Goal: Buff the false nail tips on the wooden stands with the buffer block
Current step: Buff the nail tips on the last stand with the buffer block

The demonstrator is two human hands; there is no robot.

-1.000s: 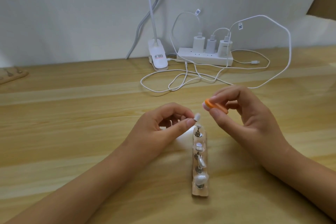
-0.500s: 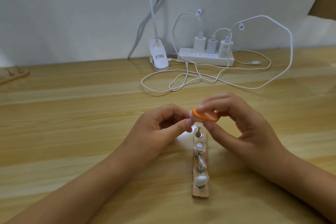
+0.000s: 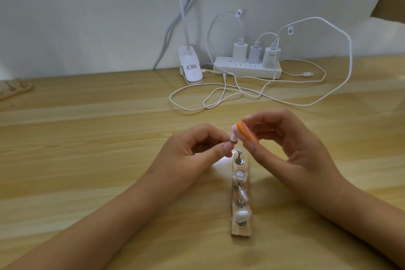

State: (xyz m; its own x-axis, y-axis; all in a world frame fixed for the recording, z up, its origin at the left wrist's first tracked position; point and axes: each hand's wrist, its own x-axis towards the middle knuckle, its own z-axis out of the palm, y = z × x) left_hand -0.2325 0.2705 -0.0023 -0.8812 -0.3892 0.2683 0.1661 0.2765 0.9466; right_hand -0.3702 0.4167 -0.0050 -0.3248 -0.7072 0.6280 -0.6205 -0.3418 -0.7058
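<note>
A narrow wooden stand (image 3: 240, 231) lies on the table, running away from me, with several metal pegs that carry white false nail tips (image 3: 241, 215). My left hand (image 3: 192, 151) pinches one small white nail tip (image 3: 233, 138) between thumb and forefinger, just above the stand's far end. My right hand (image 3: 285, 144) holds a small orange, white and pink buffer block (image 3: 311, 132) by its edges. The block's lower face touches the held nail tip. The peg under my left fingers is partly hidden.
A white power strip (image 3: 247, 69) with three chargers and looping white cables (image 3: 219, 98) lies at the back by the wall. A white clip lamp base (image 3: 190, 67) stands beside it. Another wooden stand (image 3: 15, 90) pokes in at the far left edge.
My right hand brought the buffer block leftward onto the nail tip, and has since tilted it and drawn it slightly back up to the right. My left hand has barely moved.
</note>
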